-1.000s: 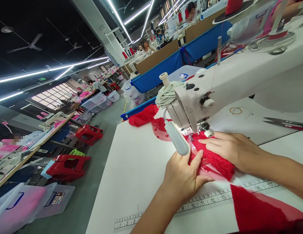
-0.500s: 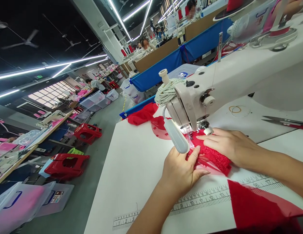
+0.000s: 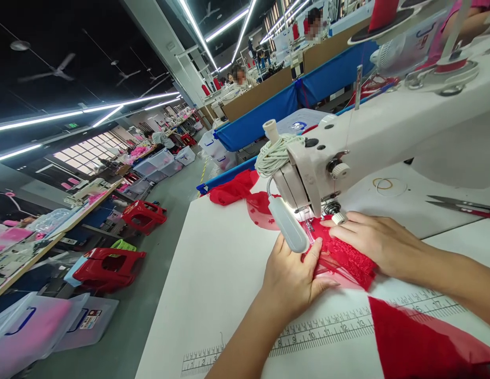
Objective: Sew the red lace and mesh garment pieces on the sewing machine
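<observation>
A white sewing machine (image 3: 387, 131) stands on a white table (image 3: 213, 273) with a printed ruler (image 3: 331, 326) along its front. Red lace fabric (image 3: 347, 258) lies under the needle area and trails out behind the machine (image 3: 232, 189) and toward me (image 3: 410, 337). My left hand (image 3: 294, 281) lies flat on the fabric's left edge, fingers stretched out, just below the machine's white lamp (image 3: 288, 225). My right hand (image 3: 377, 242) rests flat on the lace to the right of the presser foot, fingers extended.
Scissors (image 3: 461, 206) lie on the table at the right, with a rubber band (image 3: 382, 183) near the machine. Left of the table runs an aisle with red stools (image 3: 110, 266) and plastic bins (image 3: 39, 329). Other people sit at benches far back.
Both hands stay flat on the red lace and have edged slightly toward the needle; the view has shifted a little.
</observation>
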Tool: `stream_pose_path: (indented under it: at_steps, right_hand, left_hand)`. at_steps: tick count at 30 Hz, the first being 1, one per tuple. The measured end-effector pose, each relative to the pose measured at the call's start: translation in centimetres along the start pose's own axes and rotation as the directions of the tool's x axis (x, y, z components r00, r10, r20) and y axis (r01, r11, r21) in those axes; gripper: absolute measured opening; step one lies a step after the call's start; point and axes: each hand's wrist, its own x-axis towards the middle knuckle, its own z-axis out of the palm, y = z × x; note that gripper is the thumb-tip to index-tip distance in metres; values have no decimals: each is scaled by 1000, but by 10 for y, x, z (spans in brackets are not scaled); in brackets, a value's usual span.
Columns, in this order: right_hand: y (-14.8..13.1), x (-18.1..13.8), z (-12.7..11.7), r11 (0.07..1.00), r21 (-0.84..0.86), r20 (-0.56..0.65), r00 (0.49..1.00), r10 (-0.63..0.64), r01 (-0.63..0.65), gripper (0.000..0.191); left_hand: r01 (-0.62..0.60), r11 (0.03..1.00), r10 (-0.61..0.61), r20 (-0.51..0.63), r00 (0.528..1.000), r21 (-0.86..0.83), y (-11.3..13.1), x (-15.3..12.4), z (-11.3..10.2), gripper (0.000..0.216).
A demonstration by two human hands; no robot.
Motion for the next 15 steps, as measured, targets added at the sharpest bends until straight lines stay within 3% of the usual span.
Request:
stream_pose_path:
  at_steps: [4,6,11,15]
  right_hand:
    - [0,1,-1,992,100,6,997,-81,80,15]
    - [0,1,-1,982,140,27,991,-130,125,22]
    - [1,-1,2,989,92,39,991,-124,120,28]
    - [0,0,3,988,92,-29,992,-125,128,27]
  left_hand:
    - [-87,990,89,11,996,-108,0,3,0,81]
    - [-102,983,108,34,994,-151,1,5,0,76]
    - [-8,988,22,93,995,-155,5,6,-2,66]
    - [-21,991,27,48,998,-132,7,5,-1,71]
